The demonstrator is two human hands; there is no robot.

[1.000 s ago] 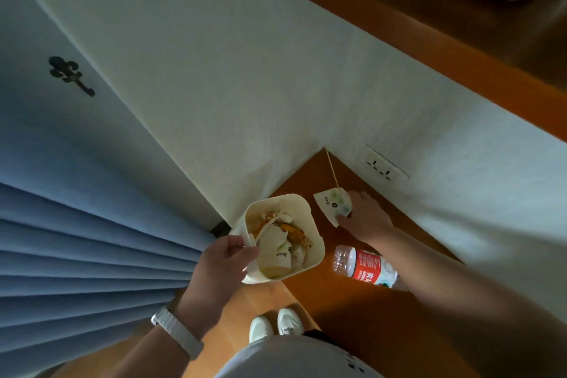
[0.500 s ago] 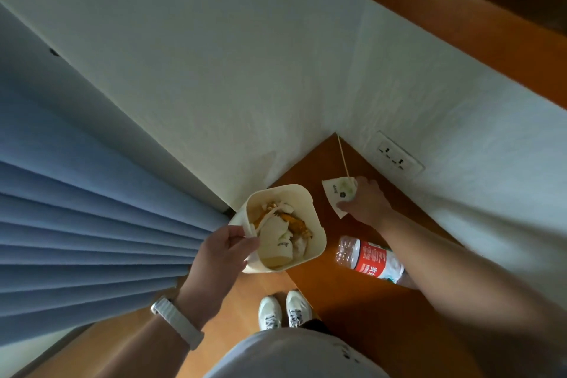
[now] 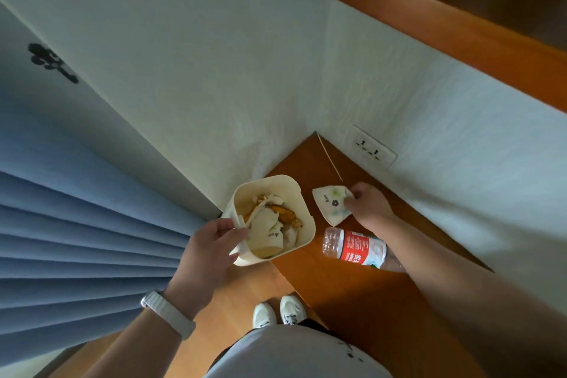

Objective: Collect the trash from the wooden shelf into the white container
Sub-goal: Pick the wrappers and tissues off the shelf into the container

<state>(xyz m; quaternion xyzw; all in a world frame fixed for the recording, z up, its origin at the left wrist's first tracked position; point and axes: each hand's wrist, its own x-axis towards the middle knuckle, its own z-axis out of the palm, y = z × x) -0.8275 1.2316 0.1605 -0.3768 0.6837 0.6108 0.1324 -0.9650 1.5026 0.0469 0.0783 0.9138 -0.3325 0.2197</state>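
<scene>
My left hand (image 3: 208, 252) grips the near rim of the white container (image 3: 302, 202), held at the left edge of the wooden shelf (image 3: 362, 291). Paper cups and orange peel fill the container. My right hand (image 3: 369, 205) pinches a white printed paper wrapper (image 3: 329, 202) and holds it just right of the container. A clear plastic bottle with a red label (image 3: 357, 248) lies on its side on the shelf, under my right forearm. A thin wooden stick (image 3: 329, 157) lies in the shelf's far corner.
White walls meet at the corner behind the shelf, with a power socket (image 3: 371, 149) on the right wall. Blue curtain folds (image 3: 76, 239) hang at the left. An upper wooden shelf (image 3: 445, 40) runs across the top right. My white shoes (image 3: 277, 313) stand on the wood floor below.
My right hand has drawn the paper wrapper away from the corner, toward the container. The container in my left hand has hardly moved; the camera has shifted.
</scene>
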